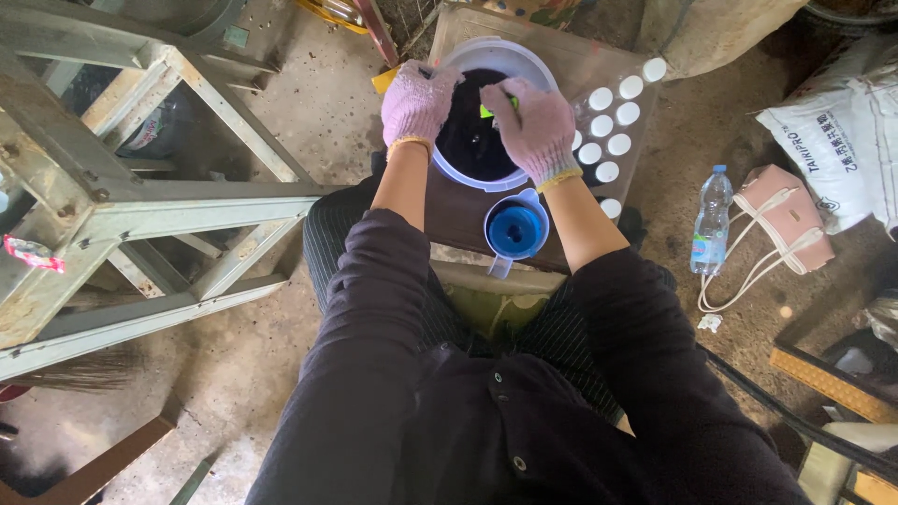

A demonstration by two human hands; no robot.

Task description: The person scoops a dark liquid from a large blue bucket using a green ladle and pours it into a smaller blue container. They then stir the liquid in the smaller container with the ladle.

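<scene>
The right hand, in a pink knit glove, had its grip pinched on a small bright green piece over the middle of the white bucket, at the upper centre of the frame. The left hand, gloved the same way, lay over the bucket's left rim with its fingers curled down onto the edge; whether that grip clamped the rim or merely rested there could not be told. The bucket held something dark, seemingly liquid, and stood on a small brown bench between the person's knees.

Just below the bucket sat a white jug with a blue inside, near the bench's front edge. A row of white round caps ran up the right side of the bench, close beside the right wrist.

The green piece could probably slip from the gloved fingertips and drop into the dark contents, since knit gloves grip poorly. A sideways sweep of the right forearm might scatter the caps or nudge the jug off the front edge.

Open room was scant on the bench. A metal frame hemmed in the left of the frame; a water bottle and a pink bag stood on the floor at right.
</scene>
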